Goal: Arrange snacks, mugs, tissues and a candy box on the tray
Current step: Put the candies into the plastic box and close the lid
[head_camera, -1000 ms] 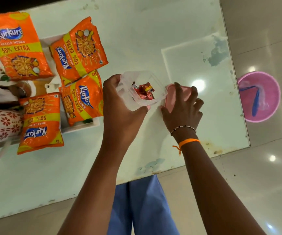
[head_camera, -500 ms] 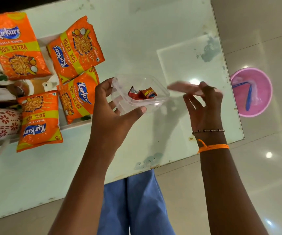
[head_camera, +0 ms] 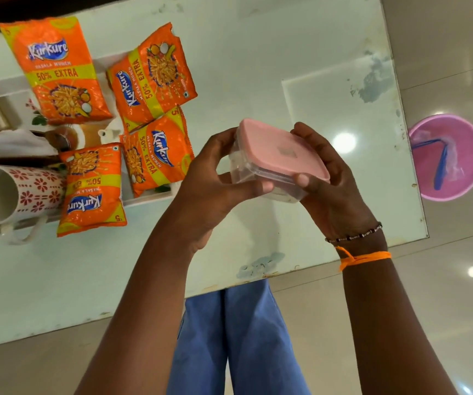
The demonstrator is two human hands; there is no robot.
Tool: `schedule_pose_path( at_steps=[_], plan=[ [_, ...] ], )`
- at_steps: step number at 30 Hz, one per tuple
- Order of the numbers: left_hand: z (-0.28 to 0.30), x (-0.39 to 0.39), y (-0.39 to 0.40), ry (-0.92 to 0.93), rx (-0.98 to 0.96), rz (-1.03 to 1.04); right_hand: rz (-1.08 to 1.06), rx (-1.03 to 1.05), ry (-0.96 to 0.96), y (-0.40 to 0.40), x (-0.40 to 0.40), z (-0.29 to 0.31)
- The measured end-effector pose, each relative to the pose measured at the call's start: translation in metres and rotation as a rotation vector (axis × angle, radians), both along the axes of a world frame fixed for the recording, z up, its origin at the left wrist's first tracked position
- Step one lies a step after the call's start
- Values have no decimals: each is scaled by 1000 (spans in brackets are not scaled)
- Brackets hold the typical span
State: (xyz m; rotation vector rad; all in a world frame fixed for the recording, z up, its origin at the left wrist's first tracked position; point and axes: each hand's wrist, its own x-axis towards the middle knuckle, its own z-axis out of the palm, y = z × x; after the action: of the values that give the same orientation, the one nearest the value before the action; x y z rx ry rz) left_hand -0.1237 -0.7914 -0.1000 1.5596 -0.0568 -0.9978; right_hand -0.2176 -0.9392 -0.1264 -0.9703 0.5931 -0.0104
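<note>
I hold a clear plastic candy box (head_camera: 248, 169) above the table, with its pink lid (head_camera: 282, 151) lying on top of it. My left hand (head_camera: 215, 178) grips the box's left side and my right hand (head_camera: 329, 178) grips its right side, thumb on the lid's edge. The candies inside are hidden. To the left, several orange snack packets (head_camera: 152, 81) lie on a white tray (head_camera: 149, 196). A white mug with a red flower pattern (head_camera: 16, 192) lies on its side at the tray's left end, and white tissues (head_camera: 10, 143) sit behind it.
The pale glass table (head_camera: 286, 52) ends close to my body and at the right. A pink bowl with a blue utensil (head_camera: 447, 158) stands on the tiled floor to the right. My blue-trousered legs (head_camera: 238, 337) show below the table edge.
My right hand lifted the pink lid off the table and set it on the open box. Both hands now grip the covered box.
</note>
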Motion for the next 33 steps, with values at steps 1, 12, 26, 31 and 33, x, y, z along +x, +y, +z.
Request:
schedule_pose_path(
  at_steps=[1,12,26,31,33],
  plan=[
    [1,0,-1,2,0,-4,31,-6,0,-2,0,0],
    [-2,-3,-19,341,106,104,185,-420,72,-8,1,12],
    [-8,-26,-42,173,103,252,-195,-28,338,5,-17,9],
    [-4,-34,-54,135,110,238,-150,12,256,-6,-30,5],
    [-3,-35,-54,137,85,244,-71,36,259,-17,-31,8]
  ],
)
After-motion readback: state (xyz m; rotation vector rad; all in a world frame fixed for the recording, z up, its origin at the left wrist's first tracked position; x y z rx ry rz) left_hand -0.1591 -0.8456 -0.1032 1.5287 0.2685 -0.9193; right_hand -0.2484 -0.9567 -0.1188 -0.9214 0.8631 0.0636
